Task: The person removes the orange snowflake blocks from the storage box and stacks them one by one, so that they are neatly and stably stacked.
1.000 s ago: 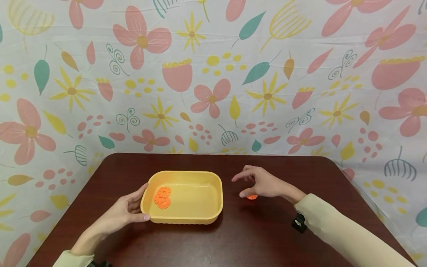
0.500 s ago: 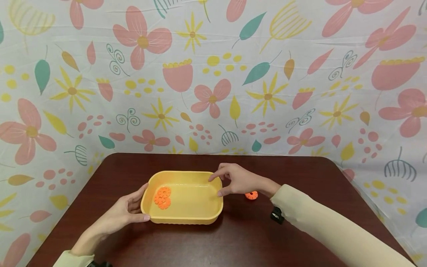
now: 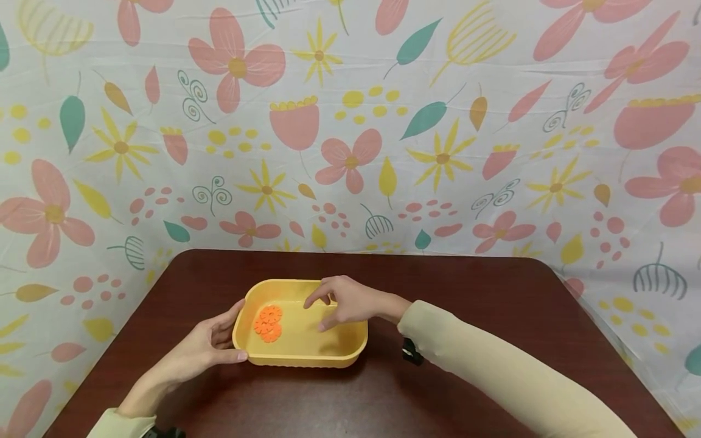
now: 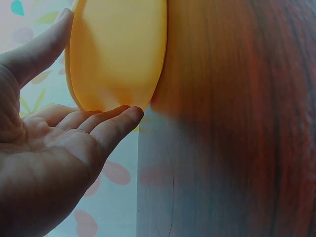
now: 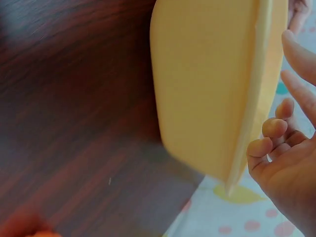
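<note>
A yellow rectangular tray (image 3: 306, 362) stands on the table. Several orange notched discs (image 3: 268, 323), flower-shaped, lie together at its left end. My left hand (image 3: 205, 350) holds that end, its thumb at the front corner and the other fingers around the back. Over the tray's right half hovers my right hand (image 3: 347, 301), thumb and index finger spread with nothing between them, the other fingers bent. In the right wrist view another orange disc (image 5: 43, 234) barely shows at the lower edge; the right sleeve hides it in the head view.
The dark red-brown table (image 3: 350, 401) has rounded far corners. Directly behind it hangs a white cloth (image 3: 350, 231) printed with flowers and leaves. A beige sleeve (image 3: 487, 365) crosses the table's right side, with a black wrist device (image 3: 412, 351) beneath its cuff.
My right hand has moved left, from above the orange disc on the table to over the tray, carrying nothing. The left hand, tray and discs inside stay put.
</note>
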`<act>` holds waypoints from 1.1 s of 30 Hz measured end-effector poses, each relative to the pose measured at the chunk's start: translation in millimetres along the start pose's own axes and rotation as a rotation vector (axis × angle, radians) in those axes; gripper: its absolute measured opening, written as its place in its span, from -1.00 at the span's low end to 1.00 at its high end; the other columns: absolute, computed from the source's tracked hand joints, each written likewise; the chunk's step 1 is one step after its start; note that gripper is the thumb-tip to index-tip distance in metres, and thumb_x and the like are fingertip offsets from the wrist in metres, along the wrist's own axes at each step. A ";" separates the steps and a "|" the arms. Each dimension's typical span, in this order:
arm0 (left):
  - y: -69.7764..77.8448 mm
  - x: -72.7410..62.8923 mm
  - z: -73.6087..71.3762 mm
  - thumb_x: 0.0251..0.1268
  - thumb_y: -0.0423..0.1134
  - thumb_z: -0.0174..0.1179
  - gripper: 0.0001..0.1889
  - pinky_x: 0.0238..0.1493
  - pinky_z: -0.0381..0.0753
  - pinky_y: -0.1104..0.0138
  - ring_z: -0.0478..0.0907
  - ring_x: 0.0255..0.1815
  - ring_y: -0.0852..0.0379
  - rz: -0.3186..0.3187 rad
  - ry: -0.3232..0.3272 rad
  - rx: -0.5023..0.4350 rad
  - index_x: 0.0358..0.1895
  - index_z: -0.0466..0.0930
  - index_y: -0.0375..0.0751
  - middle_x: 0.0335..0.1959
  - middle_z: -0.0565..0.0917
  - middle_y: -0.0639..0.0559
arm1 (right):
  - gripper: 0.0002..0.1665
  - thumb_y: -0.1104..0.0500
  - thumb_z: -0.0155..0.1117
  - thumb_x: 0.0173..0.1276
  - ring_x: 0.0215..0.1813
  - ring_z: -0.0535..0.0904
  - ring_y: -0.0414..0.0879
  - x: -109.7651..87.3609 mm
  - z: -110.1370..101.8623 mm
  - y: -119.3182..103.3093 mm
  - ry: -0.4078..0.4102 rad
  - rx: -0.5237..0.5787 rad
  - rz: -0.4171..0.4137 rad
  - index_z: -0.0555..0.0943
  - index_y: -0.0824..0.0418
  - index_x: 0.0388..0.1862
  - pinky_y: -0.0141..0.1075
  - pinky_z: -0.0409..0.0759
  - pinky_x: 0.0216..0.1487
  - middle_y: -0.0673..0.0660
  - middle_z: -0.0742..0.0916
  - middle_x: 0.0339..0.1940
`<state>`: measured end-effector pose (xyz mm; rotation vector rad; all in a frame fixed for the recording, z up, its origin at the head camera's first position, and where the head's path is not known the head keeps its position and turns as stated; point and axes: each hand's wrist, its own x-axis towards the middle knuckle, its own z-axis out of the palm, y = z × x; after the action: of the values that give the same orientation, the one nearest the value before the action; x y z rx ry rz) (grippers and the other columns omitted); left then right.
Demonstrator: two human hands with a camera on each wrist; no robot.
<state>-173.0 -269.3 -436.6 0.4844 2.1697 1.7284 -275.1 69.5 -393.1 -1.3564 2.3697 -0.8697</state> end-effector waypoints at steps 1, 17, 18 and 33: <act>0.1 0.2 -0.1 0.35 -0.39 0.43 0.07 0.25 0.55 0.37 0.09 0.60 -0.37 -0.002 0.002 0.000 0.71 -0.18 -0.35 0.71 -0.08 -0.32 | -0.51 0.20 0.65 0.22 -0.21 0.46 0.08 3.5 2.9 -1.1 -0.006 0.003 0.002 0.78 0.16 0.16 -0.32 0.37 -0.19 0.09 0.57 -0.36; 0.8 0.7 -1.0 0.35 -0.37 0.45 0.10 0.25 0.57 0.34 0.09 0.60 -0.38 -0.008 -0.003 -0.001 0.72 -0.21 -0.35 0.70 -0.10 -0.36 | -0.39 0.20 0.67 0.20 -0.31 0.39 -0.17 44.8 31.2 -2.8 -0.044 0.057 0.035 0.74 0.24 0.26 -0.41 0.36 -0.27 0.43 0.64 -0.23; 0.7 0.7 -1.1 0.35 -0.37 0.44 0.10 0.24 0.57 0.34 0.09 0.60 -0.38 -0.008 -0.005 -0.001 0.72 -0.21 -0.35 0.70 -0.09 -0.36 | -0.39 0.20 0.68 0.19 -0.32 0.38 -0.20 46.5 32.7 -2.4 -0.045 0.050 0.035 0.74 0.23 0.25 -0.42 0.35 -0.26 0.41 0.64 -0.26; 1.9 -0.5 0.3 0.36 -0.37 0.43 0.09 0.24 0.57 0.34 0.15 0.57 -0.42 -0.002 -0.009 -0.002 0.71 -0.23 -0.38 0.68 -0.05 -0.40 | -0.41 0.14 0.71 0.18 -0.43 0.38 -0.25 61.2 49.4 -0.3 -0.056 0.014 0.092 0.78 0.18 0.21 -0.46 0.36 -0.34 0.02 0.59 -0.50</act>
<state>-172.3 -268.9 -434.8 0.4888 2.1617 1.7238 -281.8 -0.7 -428.0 -1.2400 2.3591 -0.8108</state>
